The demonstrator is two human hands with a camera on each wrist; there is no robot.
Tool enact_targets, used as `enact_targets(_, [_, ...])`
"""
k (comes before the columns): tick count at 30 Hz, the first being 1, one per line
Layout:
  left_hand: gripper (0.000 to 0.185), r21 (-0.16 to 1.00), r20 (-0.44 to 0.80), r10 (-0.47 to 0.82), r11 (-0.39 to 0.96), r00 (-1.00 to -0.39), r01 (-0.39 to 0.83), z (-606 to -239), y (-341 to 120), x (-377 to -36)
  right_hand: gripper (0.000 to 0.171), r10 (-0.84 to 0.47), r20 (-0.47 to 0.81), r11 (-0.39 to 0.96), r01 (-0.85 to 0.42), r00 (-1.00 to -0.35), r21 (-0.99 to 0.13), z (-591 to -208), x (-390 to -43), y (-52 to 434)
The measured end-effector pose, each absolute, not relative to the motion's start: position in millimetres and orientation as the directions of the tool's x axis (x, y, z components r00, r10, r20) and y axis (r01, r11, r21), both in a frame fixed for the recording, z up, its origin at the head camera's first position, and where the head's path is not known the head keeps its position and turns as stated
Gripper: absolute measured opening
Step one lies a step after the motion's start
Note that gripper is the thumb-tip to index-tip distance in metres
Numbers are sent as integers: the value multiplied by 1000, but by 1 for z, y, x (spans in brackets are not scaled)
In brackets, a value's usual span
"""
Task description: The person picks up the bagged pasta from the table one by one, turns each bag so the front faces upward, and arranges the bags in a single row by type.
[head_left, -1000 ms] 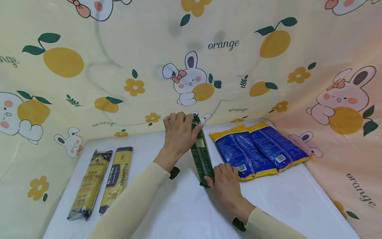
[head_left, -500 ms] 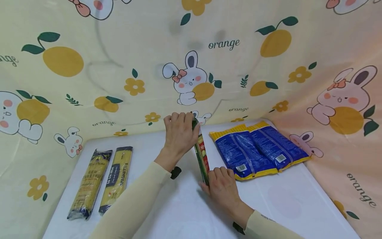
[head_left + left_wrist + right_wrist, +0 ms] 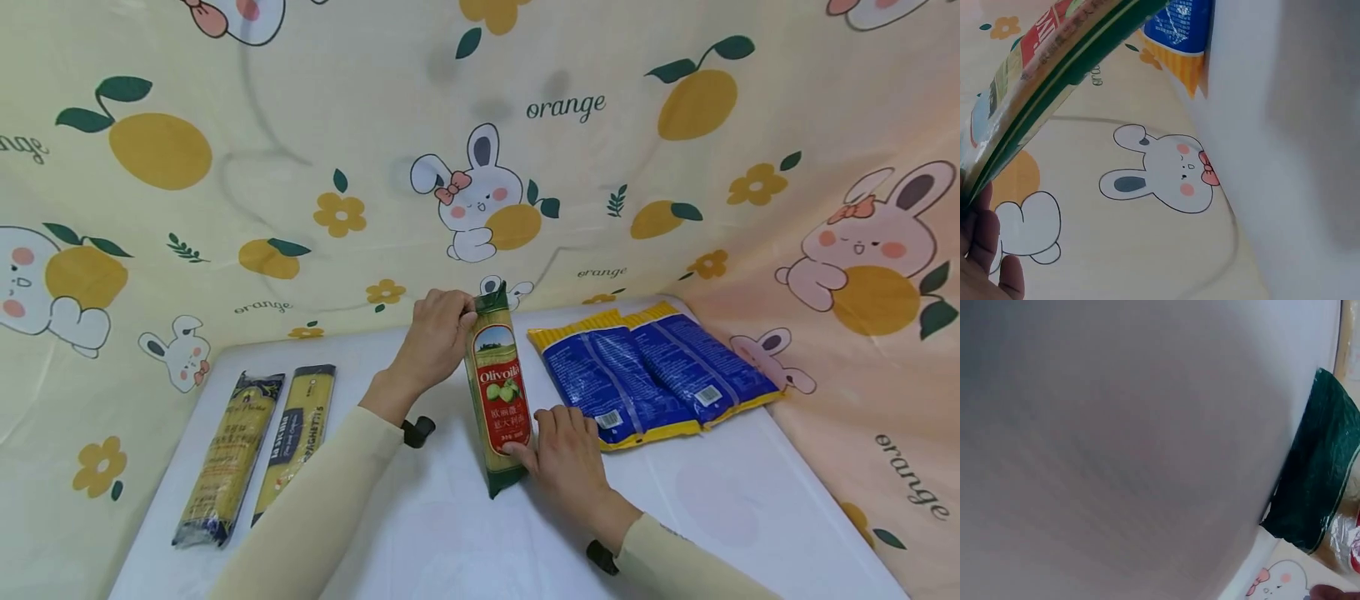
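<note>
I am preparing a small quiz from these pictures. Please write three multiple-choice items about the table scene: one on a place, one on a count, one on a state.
1. Where do the blue packs lie relative to the green Olivoilà pack?
A. To its right
B. To its left
C. Under it

2. How many pasta packs lie at the left end of the table?
A. One
B. Two
C. Four

3. How does the green Olivoilà pack lie?
A. Front label facing up
B. Barcode side facing up
C. Torn open, pasta spilled out

Answers: 1 A, the blue packs sit right of it, beyond the right hand. 2 B, two yellow spaghetti packs lie side by side there. 3 A, the red label shows upward while the left hand holds its far end.
</note>
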State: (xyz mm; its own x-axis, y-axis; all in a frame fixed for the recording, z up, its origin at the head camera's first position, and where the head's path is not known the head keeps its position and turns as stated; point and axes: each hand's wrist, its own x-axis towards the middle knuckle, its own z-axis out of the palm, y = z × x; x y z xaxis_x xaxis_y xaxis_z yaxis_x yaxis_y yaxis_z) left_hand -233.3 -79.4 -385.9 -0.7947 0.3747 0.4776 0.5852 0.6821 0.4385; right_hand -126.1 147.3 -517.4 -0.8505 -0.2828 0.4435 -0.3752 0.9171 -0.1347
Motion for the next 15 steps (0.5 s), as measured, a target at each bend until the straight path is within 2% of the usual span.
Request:
enact_targets(7, [13,296,512,340,792,-789,533,-395,-80,-234,61,-296,392,922,-367,-871,-120,-518,-134,142])
enact_targets(15, [16,139,596,309,870,-741,474,-407,-81,-236,62,-277,360,926,-347,-891,-147,-518,-131,134])
